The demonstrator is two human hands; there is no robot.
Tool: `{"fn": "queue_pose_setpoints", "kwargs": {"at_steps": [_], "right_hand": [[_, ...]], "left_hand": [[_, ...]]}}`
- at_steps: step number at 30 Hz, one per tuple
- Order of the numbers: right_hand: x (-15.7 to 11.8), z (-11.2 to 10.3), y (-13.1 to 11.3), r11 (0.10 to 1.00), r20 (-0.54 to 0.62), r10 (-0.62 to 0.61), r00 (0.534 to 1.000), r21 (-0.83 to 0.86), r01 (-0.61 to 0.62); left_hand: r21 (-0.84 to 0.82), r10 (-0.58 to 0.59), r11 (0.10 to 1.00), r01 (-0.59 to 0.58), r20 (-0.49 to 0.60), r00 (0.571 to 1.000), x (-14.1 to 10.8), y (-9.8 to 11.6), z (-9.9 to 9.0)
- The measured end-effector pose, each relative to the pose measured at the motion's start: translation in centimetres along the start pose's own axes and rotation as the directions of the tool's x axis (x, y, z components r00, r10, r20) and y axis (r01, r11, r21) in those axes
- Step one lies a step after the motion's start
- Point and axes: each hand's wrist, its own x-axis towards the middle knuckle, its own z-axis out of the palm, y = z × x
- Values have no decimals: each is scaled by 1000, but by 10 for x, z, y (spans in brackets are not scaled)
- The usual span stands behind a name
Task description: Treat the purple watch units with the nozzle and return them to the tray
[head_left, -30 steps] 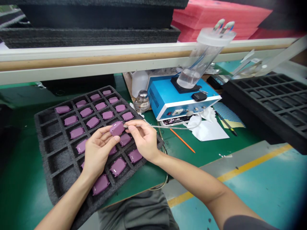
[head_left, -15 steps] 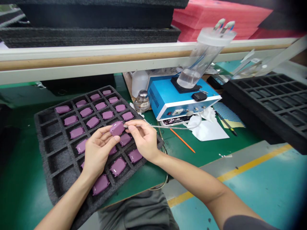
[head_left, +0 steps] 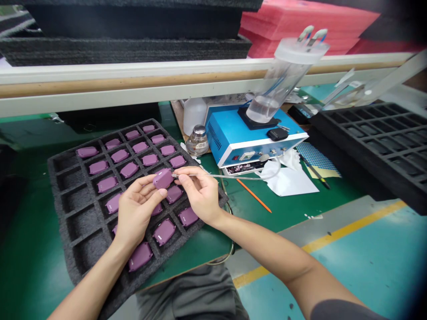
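Nearest, the dark trousers (head_left: 193, 298) are cut off by the bottom edge. The left hand (head_left: 135, 209) grips a purple case (head_left: 163, 178) between thumb and fingers, above the tray (head_left: 62, 222). The right hand (head_left: 202, 195) pinches the end of a thin clear tube (head_left: 230, 177) at the case's right edge; whether the tip touches the case is hard to make out. Hands, case and tube match their places half a second ago, with no clear shift.

More purple cases (head_left: 165, 232) lie in the tray's pockets, some partly hidden by the hands. To the right are an orange stick (head_left: 254, 195) and white paper (head_left: 296, 182). Beyond, the tube curves up to the front of a blue box (head_left: 220, 133), where its end is unclear. A small jar (head_left: 197, 143) stands beside the box, its label too blurred to read. Farther, a shelf (head_left: 167, 91) carries pink foam (head_left: 307, 22), cut off at the top.
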Motion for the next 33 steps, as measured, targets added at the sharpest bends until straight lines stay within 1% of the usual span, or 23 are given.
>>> {"fn": "queue_pose_setpoints", "kwargs": {"at_steps": [25,33], "right_hand": [[-1,1,1,1000,-6,-17,1000,18,17],[-2,-1,1,1000,-1,-18,1000,-21,18]], "left_hand": [[2,9,1000,-9,5,1000,0,-3,-2],[-25,40,999,-40,8,999,0,-4,0]]}}
